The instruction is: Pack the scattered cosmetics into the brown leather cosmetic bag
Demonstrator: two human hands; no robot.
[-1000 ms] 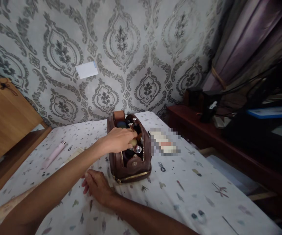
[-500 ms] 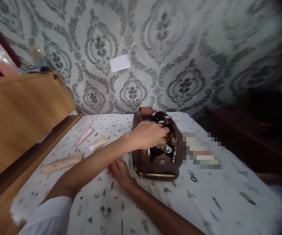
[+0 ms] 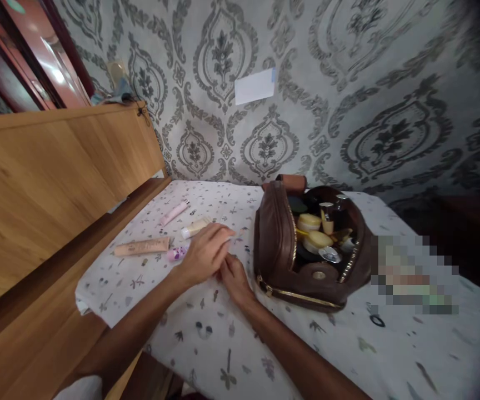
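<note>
My left hand is closed over the table, its fingers bent together; what they hold, if anything, I cannot make out. Close against it is my right hand, its fingertips hidden behind the left. A purple-and-white tube lies beside my left wrist, and a cream tube with a white cap is just beyond. To the right of both hands stands an unzipped brown toiletry bag. Inside it are yellow-lidded jars, a small bottle with a silver cap and other items.
Farther left lie a peach tube and a pink tube. A black ring-shaped band and a blurred-out item are right of the bag. A wooden panel borders the left; a patterned wall stands behind.
My left hand has come out of the bag and moved left to meet my right hand. The view has shifted left, and the bag's contents and the purple-and-white tube now show.
</note>
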